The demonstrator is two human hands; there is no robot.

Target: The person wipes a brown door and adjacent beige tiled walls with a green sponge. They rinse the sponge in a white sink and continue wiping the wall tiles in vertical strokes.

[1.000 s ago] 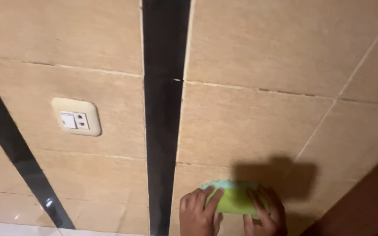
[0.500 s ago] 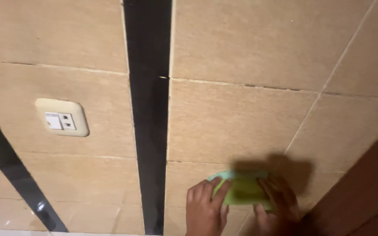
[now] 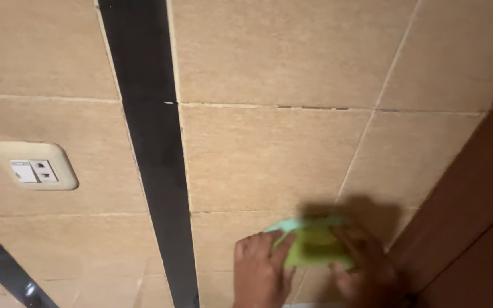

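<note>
A light green cloth (image 3: 314, 245) is pressed flat against a beige tiled wall (image 3: 269, 154) near the bottom of the head view. My left hand (image 3: 261, 272) holds its left edge, fingers bent over the fabric. On the cloth's right edge rests my right hand (image 3: 366, 268), blurred and partly in shadow. Both hands press the cloth to the tile, and its lower part is hidden behind them.
A wide black tile stripe (image 3: 146, 148) runs down the wall left of the hands. A cream wall socket with a switch (image 3: 35, 166) sits at the far left. A brown wooden door frame (image 3: 475, 211) borders the tiles on the right.
The view has shifted, so the stripe and socket sit further left. Both hands and the cloth have moved a little right and up along the tile, toward the wooden frame.
</note>
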